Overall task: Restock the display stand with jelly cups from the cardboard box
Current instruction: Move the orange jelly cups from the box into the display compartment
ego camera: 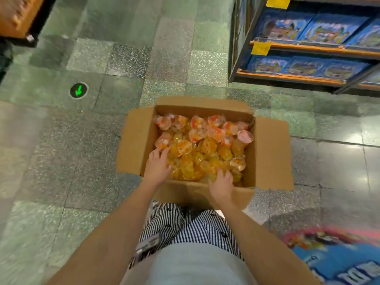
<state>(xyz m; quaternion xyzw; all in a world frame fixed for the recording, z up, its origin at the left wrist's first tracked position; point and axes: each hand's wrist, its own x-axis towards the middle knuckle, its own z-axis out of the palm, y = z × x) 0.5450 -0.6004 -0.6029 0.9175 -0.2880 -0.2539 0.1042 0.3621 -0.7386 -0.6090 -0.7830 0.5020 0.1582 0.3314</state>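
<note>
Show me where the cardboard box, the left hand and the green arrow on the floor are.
cardboard box (271, 153), head view, on its bare right flap.
left hand (157, 167), head view, on the back of the hand.
green arrow floor marker (78, 90), head view, on the arrow's middle.

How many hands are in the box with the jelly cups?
2. The left hand lies on the jelly cups by the left wall of the cardboard box. The right hand reaches in over the near wall, fingers among the cups.

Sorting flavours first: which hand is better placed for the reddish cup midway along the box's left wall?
Likely left hand: its fingers lie beside that reddish cup; the right hand sits farther, among orange cups.
</note>
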